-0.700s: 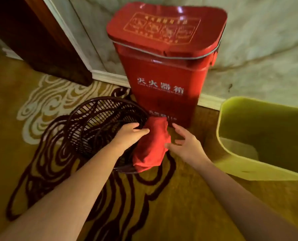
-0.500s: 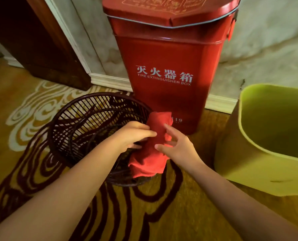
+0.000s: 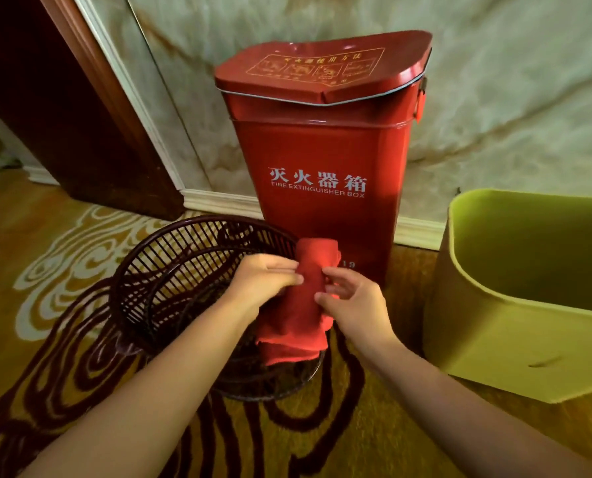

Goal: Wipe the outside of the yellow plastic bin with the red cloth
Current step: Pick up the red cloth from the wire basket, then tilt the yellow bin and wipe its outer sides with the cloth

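Patterned carpet [image 3: 81,257] in gold with dark maroon and cream swirls covers the floor, and a pale marbled wall [image 3: 494,98] with a white baseboard rises behind it. At the upper left a dark wooden door frame [image 3: 63,115] meets the wall.

Against the wall stands a tall red box [image 3: 322,160] with a closed lid and white lettering that reads "FIRE EXTINGUISHER BOX". In front of it, to the left, a dark wicker basket [image 3: 170,270] with open slats sits on the carpet, touching or nearly touching the foot of the box.

Both bare forearms reach in from the bottom edge. The red cloth [image 3: 298,312] hangs folded over the right part of the basket's rim, between the two hands. The left hand [image 3: 260,281] grips its left edge with fingers curled onto the fabric. The right hand [image 3: 353,298] pinches the right edge between thumb and fingertips, its other fingers loosely spread.

Right of the hands, well apart from the cloth, the yellow bin [image 3: 515,332] stands upright on the carpet near the wall, its open top showing an empty inside. A short dark scratch marks its near outer side.
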{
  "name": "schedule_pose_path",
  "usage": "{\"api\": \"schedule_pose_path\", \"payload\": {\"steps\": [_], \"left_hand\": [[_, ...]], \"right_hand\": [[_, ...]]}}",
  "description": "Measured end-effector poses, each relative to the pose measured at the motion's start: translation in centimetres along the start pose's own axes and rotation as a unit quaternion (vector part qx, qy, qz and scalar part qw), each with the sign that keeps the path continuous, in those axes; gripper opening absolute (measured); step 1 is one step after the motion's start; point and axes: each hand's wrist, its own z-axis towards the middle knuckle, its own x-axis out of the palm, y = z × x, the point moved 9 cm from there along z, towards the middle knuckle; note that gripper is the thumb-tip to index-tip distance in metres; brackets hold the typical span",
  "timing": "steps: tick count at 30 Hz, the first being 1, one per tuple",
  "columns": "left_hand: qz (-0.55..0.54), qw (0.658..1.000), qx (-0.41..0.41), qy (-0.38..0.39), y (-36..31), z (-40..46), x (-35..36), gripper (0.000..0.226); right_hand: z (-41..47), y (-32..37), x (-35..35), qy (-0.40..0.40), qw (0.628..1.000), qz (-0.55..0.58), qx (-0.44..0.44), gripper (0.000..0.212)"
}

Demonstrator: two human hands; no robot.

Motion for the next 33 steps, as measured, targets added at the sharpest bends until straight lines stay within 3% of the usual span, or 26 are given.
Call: {"api": "schedule_pose_path", "payload": {"steps": [3, 5, 6, 8, 9, 10, 15, 16, 18, 20, 21, 23, 25, 27, 29, 33], "left_hand": [[-0.048, 0.998, 0.020, 0.032, -2.7, -1.3, -0.4, 0.029], [-0.031, 0.996, 0.043, 0.069, -4.5, -2.4, -0.2, 0.025], [-0.022, 0.993, 0.061, 0.096, -5.6, -3.0, 0.3, 0.025], [-0.002, 0.983, 0.102, 0.151, -7.4, -4.6, 2.0, 0.026], [0.016, 0.977, 0.123, 0.174, -8.2, -5.5, 3.1, 0.025], [0.040, 0.970, 0.139, 0.194, -8.8, -6.4, 4.4, 0.026], [0.132, 0.920, 0.159, 0.332, -9.2, -10.1, 13.0, 0.022], [0.144, 0.917, 0.182, 0.325, -9.7, -10.2, 14.2, 0.023], [0.204, 0.907, 0.278, 0.241, -11.9, -9.6, 16.1, 0.046], [0.327, 0.841, 0.401, 0.160, -14.0, -10.3, 19.1, 0.072], [0.386, 0.800, 0.432, 0.155, -14.1, -10.7, 21.3, 0.076], [0.462, 0.752, 0.435, 0.175, -13.3, -10.7, 25.5, 0.062], [0.456, 0.758, 0.428, 0.186, -13.1, -10.3, 27.9, 0.028], [0.422, 0.777, 0.425, 0.195, -13.5, -9.7, 28.9, 0.011], [0.384, 0.798, 0.418, 0.204, -14.0, -9.2, 29.3, 0.010], [0.299, 0.847, 0.396, 0.191, -15.8, -7.6, 28.3, 0.019]], "right_hand": [[-0.5, 3.9, -1.3, 0.032, 0.998, 0.041, -0.042, 0.055], [-1.0, 7.6, -3.4, 0.035, 0.990, -0.031, -0.133, 0.072], [-1.6, 9.8, -4.5, 0.025, 0.968, -0.137, -0.210, 0.079], [-3.5, 13.2, -5.8, 0.003, 0.861, -0.373, -0.347, 0.083], [-4.3, 13.8, -6.2, 0.016, 0.808, -0.456, -0.373, 0.079], [-5.0, 13.8, -6.7, 0.048, 0.784, -0.499, -0.367, 0.072], [-8.2, 9.4, -13.2, 0.140, 0.819, -0.517, -0.208, 0.033], [-9.1, 7.5, -14.7, 0.150, 0.822, -0.522, -0.172, 0.028], [-11.4, 3.0, -17.9, 0.173, 0.836, -0.513, -0.087, 0.019], [-13.9, -1.3, -21.3, 0.173, 0.862, -0.476, 0.000, 0.014], [-15.1, -3.2, -22.9, 0.163, 0.873, -0.457, 0.038, 0.013], [-17.2, -5.8, -26.1, 0.125, 0.893, -0.420, 0.100, 0.016], [-18.6, -7.0, -28.9, 0.066, 0.910, -0.385, 0.138, 0.017], [-19.2, -7.1, -31.7, -0.007, 0.921, -0.355, 0.162, 0.015], [-19.5, -6.5, -34.0, -0.080, 0.919, -0.359, 0.144, 0.012], [-18.6, -3.4, -34.7, -0.175, 0.879, -0.442, 0.030, 0.019]]}}
